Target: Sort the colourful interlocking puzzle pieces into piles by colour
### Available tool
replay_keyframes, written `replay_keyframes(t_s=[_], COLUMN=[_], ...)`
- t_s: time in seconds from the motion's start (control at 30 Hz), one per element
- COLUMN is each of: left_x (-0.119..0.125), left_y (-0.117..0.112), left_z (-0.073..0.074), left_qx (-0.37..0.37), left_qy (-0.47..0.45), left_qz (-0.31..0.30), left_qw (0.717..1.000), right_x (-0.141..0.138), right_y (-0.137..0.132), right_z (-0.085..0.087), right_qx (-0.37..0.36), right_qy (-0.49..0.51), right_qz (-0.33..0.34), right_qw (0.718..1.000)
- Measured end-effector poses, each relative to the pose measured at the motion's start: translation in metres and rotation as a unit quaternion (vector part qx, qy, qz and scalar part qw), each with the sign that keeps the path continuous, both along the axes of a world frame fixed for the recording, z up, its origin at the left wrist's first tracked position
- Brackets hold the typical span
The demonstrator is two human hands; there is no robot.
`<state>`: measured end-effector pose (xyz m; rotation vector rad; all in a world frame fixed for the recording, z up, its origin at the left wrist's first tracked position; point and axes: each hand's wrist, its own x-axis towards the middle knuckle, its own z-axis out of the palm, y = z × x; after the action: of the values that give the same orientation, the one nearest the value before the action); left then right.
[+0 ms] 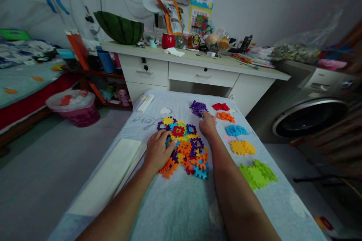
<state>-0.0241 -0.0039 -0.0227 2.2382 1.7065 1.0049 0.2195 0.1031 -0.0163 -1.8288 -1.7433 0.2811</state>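
Note:
A mixed heap of notched plastic interlocking pieces (184, 147) lies mid-table in orange, purple, blue, yellow and red. My left hand (158, 150) rests on the heap's left side, thumb and fingers apart, touching pieces without gripping one. At the near edge of a purple pile of pieces (198, 107) is my right hand (208, 123). Its fingers are curled together at the tips, and whatever they hold is too small and covered to name. Sorted piles run down the right: red pieces (221, 107), orange pieces (225, 116), blue pieces (236, 130), yellow pieces (242, 147) and green pieces (258, 174).
A long white box (106, 177) lies along the table's left side, and a smaller white box (145, 103) sits at the far left corner. Beyond stands a white desk (198, 73) with half a watermelon (120, 28). A washing machine (316, 101) is at right.

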Motion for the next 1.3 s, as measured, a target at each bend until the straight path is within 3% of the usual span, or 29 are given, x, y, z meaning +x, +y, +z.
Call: replay_keyframes(t_s=[0.1, 0.2, 0.33, 0.5, 0.73, 0.9, 1.07, 1.2, 1.3], left_x=[0.0, -0.001, -0.001, 0.0, -0.001, 0.0, 0.001, 0.001, 0.001], left_y=[0.0, 0.0, 0.0, -0.001, 0.0, 0.0, -0.001, -0.002, -0.002], left_z=[0.0, -0.001, -0.001, 0.001, -0.001, -0.001, 0.001, 0.002, 0.002], left_qx=[-0.001, 0.003, 0.003, -0.004, 0.003, 0.002, -0.004, 0.001, -0.003], left_qy=[0.002, 0.003, 0.0, -0.002, -0.008, -0.006, -0.007, -0.01, -0.008], left_qz=[-0.001, 0.0, -0.004, -0.003, 0.0, 0.002, 0.002, 0.0, 0.001], left_qw=[1.0, 1.0, 1.0, 1.0, 1.0, 1.0, 1.0, 1.0, 1.0], right_x=[0.001, -0.001, -0.006, -0.008, -0.004, -0.005, -0.007, -0.007, -0.011], right_y=[0.001, -0.001, -0.006, -0.01, -0.014, -0.008, 0.009, 0.03, 0.046], right_z=[0.009, 0.016, 0.019, 0.02, 0.022, 0.017, 0.012, 0.02, 0.029], right_qx=[-0.002, -0.059, -0.12, -0.15, -0.147, -0.09, 0.011, 0.087, 0.11], right_qy=[0.019, 0.041, 0.051, 0.114, 0.313, 0.419, 0.373, 0.223, 0.129], right_qz=[0.077, 0.152, 0.197, 0.19, 0.166, 0.135, 0.032, -0.015, -0.026], right_qw=[0.997, 0.986, 0.972, 0.963, 0.923, 0.893, 0.927, 0.971, 0.985])
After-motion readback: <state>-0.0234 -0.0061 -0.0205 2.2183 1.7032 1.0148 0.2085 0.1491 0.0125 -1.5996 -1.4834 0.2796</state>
